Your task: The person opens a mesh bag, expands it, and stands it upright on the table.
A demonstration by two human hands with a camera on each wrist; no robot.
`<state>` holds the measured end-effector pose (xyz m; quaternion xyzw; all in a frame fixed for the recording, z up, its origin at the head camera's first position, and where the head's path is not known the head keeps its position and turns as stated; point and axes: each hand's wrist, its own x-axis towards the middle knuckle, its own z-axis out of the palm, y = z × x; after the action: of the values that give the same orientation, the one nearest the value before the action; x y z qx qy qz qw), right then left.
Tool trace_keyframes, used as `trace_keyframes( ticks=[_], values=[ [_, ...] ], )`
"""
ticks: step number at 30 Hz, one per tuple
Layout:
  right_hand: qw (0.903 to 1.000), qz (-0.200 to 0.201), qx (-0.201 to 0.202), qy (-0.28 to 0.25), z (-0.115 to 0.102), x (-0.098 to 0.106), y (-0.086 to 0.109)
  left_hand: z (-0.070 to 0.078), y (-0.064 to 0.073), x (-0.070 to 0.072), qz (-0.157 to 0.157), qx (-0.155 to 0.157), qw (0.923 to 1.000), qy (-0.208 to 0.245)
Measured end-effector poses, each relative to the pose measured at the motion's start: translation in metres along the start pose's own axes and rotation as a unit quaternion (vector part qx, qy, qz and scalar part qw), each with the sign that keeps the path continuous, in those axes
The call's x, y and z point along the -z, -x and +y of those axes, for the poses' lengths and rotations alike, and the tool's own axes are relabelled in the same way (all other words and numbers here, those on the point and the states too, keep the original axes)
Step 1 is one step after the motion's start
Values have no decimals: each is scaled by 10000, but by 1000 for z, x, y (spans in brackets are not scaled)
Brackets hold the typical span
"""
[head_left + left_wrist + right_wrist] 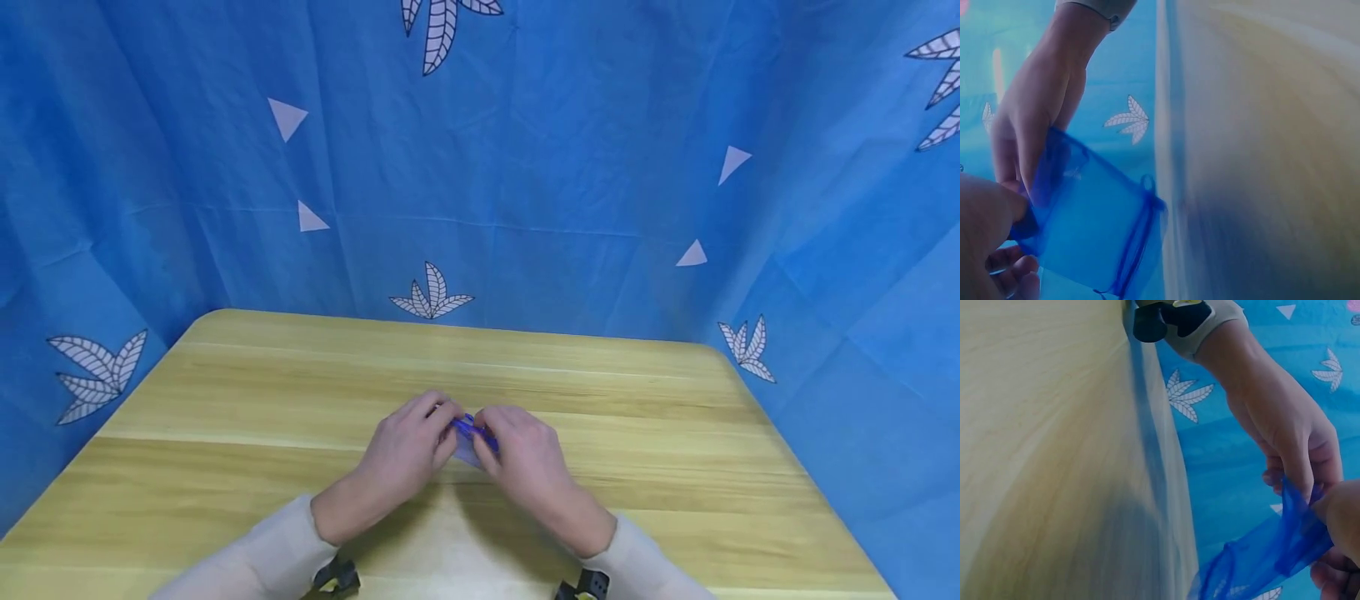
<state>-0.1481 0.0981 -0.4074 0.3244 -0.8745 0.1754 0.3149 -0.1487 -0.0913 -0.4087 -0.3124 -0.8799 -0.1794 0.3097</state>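
Observation:
A sheer blue drawstring pouch [467, 451] is held between my two hands above the middle of the table. My left hand [411, 443] pinches one side of its edge, and my right hand [527, 457] pinches the other. In the left wrist view the thin pouch [1094, 219] hangs flat and see-through, with a darker gathered band, cord and small loop at its far end. Folded cloth of the pouch [1300, 540] bunches between the fingers in the right wrist view. Part of the held edge is hidden by my fingers.
The wooden table [637, 467] has rounded far corners and spreads to both sides of my hands. A blue curtain [480, 167] with white leaf and triangle prints hangs behind it and along its sides.

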Motion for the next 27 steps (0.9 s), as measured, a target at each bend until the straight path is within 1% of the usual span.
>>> trace_keyframes(
  ticks=[2,5,7,10,12,16,19,22,24,27],
  values=[
    [9998,-5,-179,-48,0,0,0,0,0,0,18,234,9997,26],
    [9988,-43,-485,-74,1,2,0,0,-1,0,-94,537,9984,151],
    [9974,-90,-706,-100,1,2,0,1,-2,0,-188,618,9976,237],
    [9956,-236,-892,-161,0,4,0,1,-2,0,-238,546,9978,303],
    [9953,-308,-898,-177,-1,5,0,2,-2,-1,-192,415,9984,329],
    [9968,-330,-704,-169,-1,5,-2,3,-3,-2,-87,117,9995,274],
    [9975,-312,-592,-216,-2,5,-3,4,-3,-3,-64,41,9997,238],
    [9975,-273,-610,-236,-2,5,-3,5,-3,-3,-45,171,9996,241],
    [9973,-218,-678,-190,-2,5,-3,5,-3,-3,-55,356,9990,247],
    [9967,-98,-778,-209,0,5,-3,6,-5,-2,-195,644,9974,262]
  ],
)
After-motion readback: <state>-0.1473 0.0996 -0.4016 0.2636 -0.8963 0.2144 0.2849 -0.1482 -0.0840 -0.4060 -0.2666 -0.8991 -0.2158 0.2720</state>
